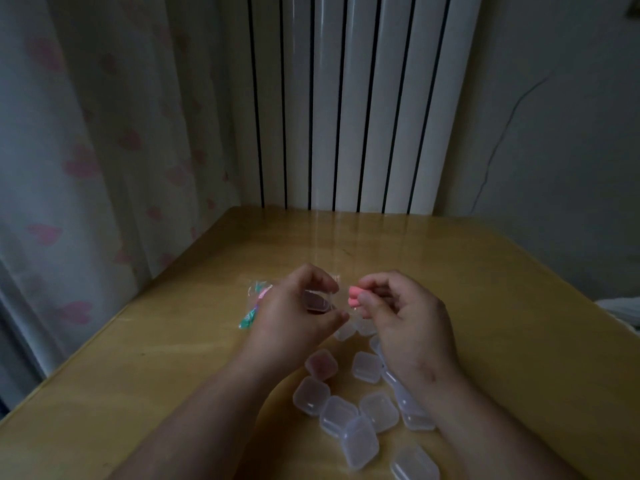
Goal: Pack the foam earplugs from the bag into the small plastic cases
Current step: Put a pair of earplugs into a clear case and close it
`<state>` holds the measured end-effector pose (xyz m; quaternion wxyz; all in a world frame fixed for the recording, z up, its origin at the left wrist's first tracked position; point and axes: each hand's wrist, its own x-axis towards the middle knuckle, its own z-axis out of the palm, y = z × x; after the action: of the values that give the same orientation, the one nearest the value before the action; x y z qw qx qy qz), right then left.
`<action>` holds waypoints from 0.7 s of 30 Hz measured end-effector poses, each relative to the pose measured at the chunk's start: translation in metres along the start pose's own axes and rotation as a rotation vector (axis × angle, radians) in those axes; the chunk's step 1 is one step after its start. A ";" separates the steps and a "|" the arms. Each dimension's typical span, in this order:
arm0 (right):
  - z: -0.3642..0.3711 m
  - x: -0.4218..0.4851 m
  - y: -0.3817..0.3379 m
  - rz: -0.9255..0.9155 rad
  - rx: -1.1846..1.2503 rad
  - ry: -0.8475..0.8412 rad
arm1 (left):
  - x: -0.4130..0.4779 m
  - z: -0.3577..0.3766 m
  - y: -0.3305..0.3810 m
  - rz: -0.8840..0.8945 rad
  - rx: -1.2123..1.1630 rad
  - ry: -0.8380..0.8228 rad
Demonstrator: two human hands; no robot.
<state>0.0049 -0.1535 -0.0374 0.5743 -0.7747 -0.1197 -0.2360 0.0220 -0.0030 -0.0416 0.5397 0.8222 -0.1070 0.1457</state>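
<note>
Two bare hands meet above a glossy wooden table (pixel 166 344) in a dim room. The left hand (pixel 294 313) curls its fingers and thumb around a small open plastic case (pixel 317 301) with something dark red inside, holding it clear of the tabletop. The right hand (pixel 405 313) pinches a pink foam earplug (pixel 354 296) between thumb and fingertips, just beside the case — close to it, not inside. The clear bag (pixel 258 299) with green and pink pieces lies on the table behind the left hand. Below the wrists a scatter of clear cases (pixel 346 403) covers the table, closed as far as can be seen; one closed case (pixel 321 364) shows a reddish tint. A white radiator (pixel 346 98) and a pink-patterned curtain (pixel 86 150) stand behind.
</note>
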 end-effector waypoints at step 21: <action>0.002 0.002 0.006 -0.057 -0.268 0.076 | 0.000 0.001 0.000 -0.120 -0.255 -0.064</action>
<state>0.0096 -0.1533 -0.0417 0.4629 -0.8313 -0.0870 -0.2952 0.0223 -0.0041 -0.0419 0.6439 0.7560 -0.0924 0.0723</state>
